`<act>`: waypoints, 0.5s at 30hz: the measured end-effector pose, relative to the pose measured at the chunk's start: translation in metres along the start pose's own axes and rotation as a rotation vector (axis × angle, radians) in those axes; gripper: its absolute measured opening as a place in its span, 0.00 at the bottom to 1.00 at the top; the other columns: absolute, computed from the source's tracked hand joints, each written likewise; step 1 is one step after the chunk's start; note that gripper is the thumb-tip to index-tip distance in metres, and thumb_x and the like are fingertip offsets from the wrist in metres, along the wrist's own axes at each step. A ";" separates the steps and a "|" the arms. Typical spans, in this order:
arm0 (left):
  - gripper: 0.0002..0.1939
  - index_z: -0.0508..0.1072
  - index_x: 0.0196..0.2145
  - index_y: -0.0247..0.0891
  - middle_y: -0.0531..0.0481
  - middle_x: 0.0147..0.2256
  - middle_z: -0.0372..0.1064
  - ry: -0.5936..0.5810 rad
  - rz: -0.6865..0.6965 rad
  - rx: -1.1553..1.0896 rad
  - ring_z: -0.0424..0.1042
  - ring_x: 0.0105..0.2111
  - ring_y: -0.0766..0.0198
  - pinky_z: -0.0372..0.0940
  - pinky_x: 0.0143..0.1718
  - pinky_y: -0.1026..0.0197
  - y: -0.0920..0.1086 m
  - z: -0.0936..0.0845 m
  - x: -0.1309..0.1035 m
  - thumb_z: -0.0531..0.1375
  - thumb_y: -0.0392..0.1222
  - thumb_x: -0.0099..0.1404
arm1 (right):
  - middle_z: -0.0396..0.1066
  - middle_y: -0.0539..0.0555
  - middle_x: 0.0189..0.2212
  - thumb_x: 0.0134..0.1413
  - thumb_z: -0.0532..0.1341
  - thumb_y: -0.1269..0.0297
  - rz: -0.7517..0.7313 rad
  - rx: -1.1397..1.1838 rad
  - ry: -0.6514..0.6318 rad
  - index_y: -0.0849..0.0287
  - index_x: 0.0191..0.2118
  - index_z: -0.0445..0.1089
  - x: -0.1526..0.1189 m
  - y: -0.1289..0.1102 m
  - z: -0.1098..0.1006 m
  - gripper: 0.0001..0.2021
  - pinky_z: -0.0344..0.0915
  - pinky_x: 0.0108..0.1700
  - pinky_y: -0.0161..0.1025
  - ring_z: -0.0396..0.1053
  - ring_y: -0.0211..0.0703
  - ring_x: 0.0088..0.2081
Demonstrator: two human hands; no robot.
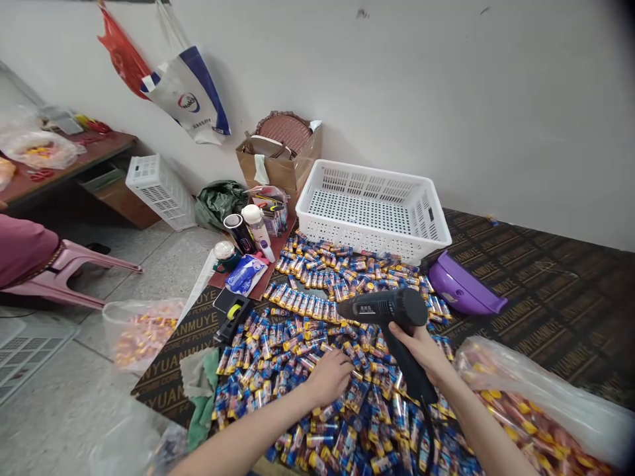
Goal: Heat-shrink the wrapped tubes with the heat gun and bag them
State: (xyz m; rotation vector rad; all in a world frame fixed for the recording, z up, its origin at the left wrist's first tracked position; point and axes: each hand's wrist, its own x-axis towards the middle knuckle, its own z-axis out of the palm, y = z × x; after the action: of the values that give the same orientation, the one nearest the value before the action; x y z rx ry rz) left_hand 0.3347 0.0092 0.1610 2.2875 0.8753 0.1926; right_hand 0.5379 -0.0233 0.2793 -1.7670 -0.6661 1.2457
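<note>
My right hand is wrapped round the handle of a black heat gun, whose nozzle points left over the table. Many small blue and yellow tubes lie in a heap across the dark board. A row of the tubes stands side by side just left of the nozzle. My left hand rests palm down on the heap, its fingers bent over the tubes; what is under the fingertips is hidden.
Behind the heap stands a white basket, with a purple bowl to its right. A tape dispenser and bottles are at the left. A plastic bag lies at the right. A person's sleeve shows far left.
</note>
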 end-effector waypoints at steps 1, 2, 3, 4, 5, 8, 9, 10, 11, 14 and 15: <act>0.12 0.73 0.36 0.48 0.49 0.36 0.70 -0.001 0.030 -0.023 0.66 0.40 0.59 0.62 0.44 0.57 -0.004 -0.005 0.001 0.50 0.40 0.61 | 0.70 0.53 0.21 0.41 0.62 0.46 -0.009 0.006 -0.025 0.61 0.30 0.67 0.001 -0.002 0.005 0.20 0.62 0.21 0.36 0.67 0.42 0.20; 0.14 0.72 0.36 0.46 0.48 0.35 0.70 0.005 0.053 -0.040 0.66 0.39 0.59 0.63 0.42 0.56 -0.009 -0.010 0.004 0.48 0.39 0.61 | 0.70 0.53 0.22 0.42 0.62 0.46 -0.019 0.009 -0.047 0.61 0.32 0.67 0.001 -0.004 0.009 0.20 0.63 0.22 0.37 0.67 0.41 0.20; 0.15 0.72 0.35 0.45 0.47 0.34 0.69 0.044 0.020 -0.047 0.66 0.38 0.59 0.63 0.41 0.56 -0.017 -0.017 0.009 0.47 0.37 0.61 | 0.70 0.53 0.23 0.42 0.62 0.47 -0.028 0.007 -0.067 0.61 0.33 0.68 0.000 -0.005 0.011 0.20 0.64 0.22 0.37 0.67 0.41 0.21; 0.14 0.72 0.34 0.43 0.47 0.33 0.69 0.116 -0.056 -0.036 0.66 0.38 0.59 0.63 0.41 0.56 -0.026 -0.025 0.014 0.47 0.36 0.61 | 0.70 0.52 0.24 0.43 0.62 0.48 -0.038 0.003 -0.080 0.61 0.34 0.68 -0.001 -0.007 0.011 0.20 0.64 0.23 0.37 0.67 0.41 0.21; 0.14 0.72 0.34 0.42 0.46 0.34 0.68 0.195 -0.134 -0.018 0.65 0.39 0.59 0.62 0.41 0.56 -0.037 -0.033 0.021 0.47 0.36 0.61 | 0.70 0.52 0.25 0.43 0.62 0.48 -0.043 0.000 -0.089 0.60 0.35 0.68 -0.002 -0.008 0.010 0.19 0.64 0.24 0.37 0.67 0.41 0.21; 0.12 0.70 0.39 0.39 0.46 0.39 0.66 0.399 -0.321 0.077 0.62 0.44 0.58 0.59 0.46 0.55 -0.071 -0.059 0.047 0.50 0.35 0.59 | 0.70 0.51 0.23 0.41 0.64 0.49 -0.024 -0.011 -0.065 0.61 0.34 0.67 -0.006 -0.007 0.001 0.19 0.63 0.23 0.36 0.67 0.40 0.21; 0.13 0.69 0.40 0.39 0.45 0.41 0.65 0.448 -0.378 0.117 0.61 0.45 0.58 0.58 0.47 0.55 -0.081 -0.067 0.056 0.51 0.36 0.58 | 0.69 0.50 0.22 0.41 0.63 0.49 -0.017 -0.016 -0.034 0.61 0.33 0.67 -0.007 -0.006 -0.004 0.19 0.63 0.22 0.36 0.66 0.40 0.20; 0.14 0.68 0.42 0.39 0.44 0.42 0.63 0.485 -0.433 0.154 0.60 0.46 0.57 0.57 0.47 0.55 -0.090 -0.074 0.065 0.53 0.36 0.57 | 0.69 0.50 0.21 0.41 0.63 0.48 -0.011 -0.025 -0.001 0.61 0.32 0.67 -0.008 -0.003 -0.008 0.19 0.62 0.22 0.35 0.66 0.39 0.20; 0.15 0.68 0.43 0.39 0.44 0.43 0.63 0.506 -0.482 0.183 0.60 0.47 0.56 0.57 0.47 0.55 -0.098 -0.081 0.073 0.54 0.36 0.57 | 0.69 0.50 0.20 0.41 0.63 0.48 -0.008 -0.035 0.027 0.61 0.31 0.66 -0.008 -0.001 -0.012 0.19 0.62 0.21 0.35 0.65 0.39 0.19; 0.16 0.68 0.43 0.39 0.43 0.44 0.62 0.516 -0.610 0.233 0.59 0.47 0.54 0.56 0.46 0.54 -0.115 -0.093 0.094 0.53 0.35 0.56 | 0.69 0.50 0.20 0.42 0.63 0.48 0.022 -0.036 0.044 0.60 0.30 0.66 -0.011 0.005 -0.020 0.19 0.62 0.20 0.35 0.67 0.40 0.19; 0.16 0.67 0.44 0.40 0.42 0.44 0.62 0.502 -0.642 0.243 0.59 0.47 0.54 0.56 0.46 0.54 -0.120 -0.096 0.099 0.53 0.35 0.57 | 0.69 0.51 0.20 0.42 0.62 0.48 0.044 -0.025 0.032 0.60 0.30 0.66 -0.011 0.006 -0.020 0.19 0.62 0.20 0.35 0.67 0.41 0.20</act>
State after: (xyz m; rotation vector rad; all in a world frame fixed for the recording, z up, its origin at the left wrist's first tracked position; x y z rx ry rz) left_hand 0.3117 0.1893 0.1482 2.0644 1.9300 0.3942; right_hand 0.5524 -0.0423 0.2824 -1.8267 -0.6300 1.2413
